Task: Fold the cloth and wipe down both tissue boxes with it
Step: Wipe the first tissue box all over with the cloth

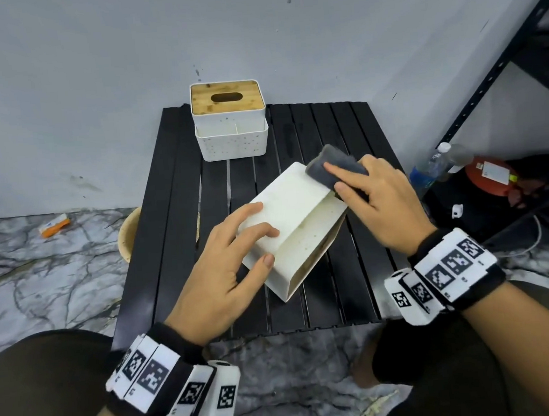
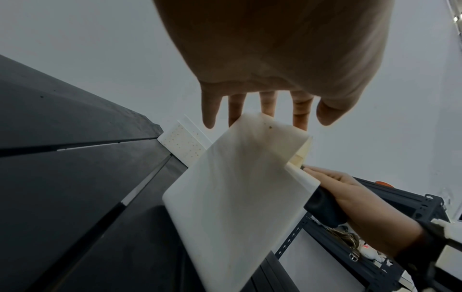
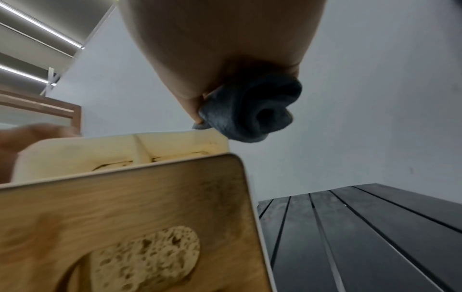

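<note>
On the table (image 1: 174, 216), left hand (image 1: 219, 275) flat steadies tipped box (image 1: 287, 213); right hand (image 1: 379, 205) grips cloth (image 1: 326, 166), seemingly rolled at the wrist.

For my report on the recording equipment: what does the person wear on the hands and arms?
Both hands, left hand and right hand, are bare, without gloves. Each wrist carries a black fabric strap holding white box-shaped blocks printed with square black-and-white coded markers. No sleeves or cables are visible on the forearms.
</note>
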